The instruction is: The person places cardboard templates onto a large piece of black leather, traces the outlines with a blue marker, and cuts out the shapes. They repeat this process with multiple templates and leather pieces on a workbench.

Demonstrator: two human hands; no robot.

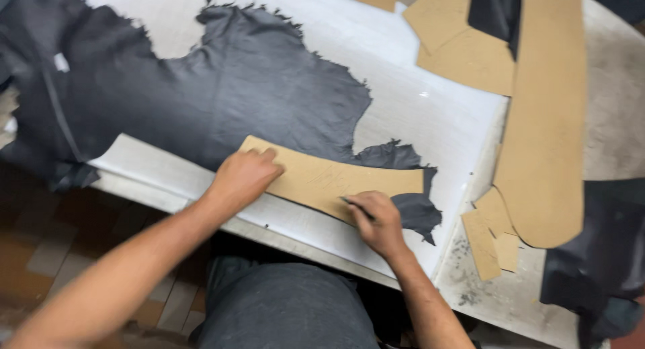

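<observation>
Right hand point(381, 223) fingers curled tight around a thin dark marking tool point(357, 208), tip at the lower edge of the curved cardboard pattern point(332, 181). Left hand point(245, 176) not gripping: fingers flattened, pressing down the pattern's other end. Under both hands, the pattern lies on the dark leather hide point(222, 94), whose ragged tail sticks out just past the right fingertips. White cutting board point(430, 120) below all; more cardboard pieces point(544, 120) well off beyond the right hand.

Risks, as a judgement: only one end is pinned, so the pattern could pivot under the tool; the tool may slip off the edge; the hide's thin tail could bunch near the board edge.
</observation>
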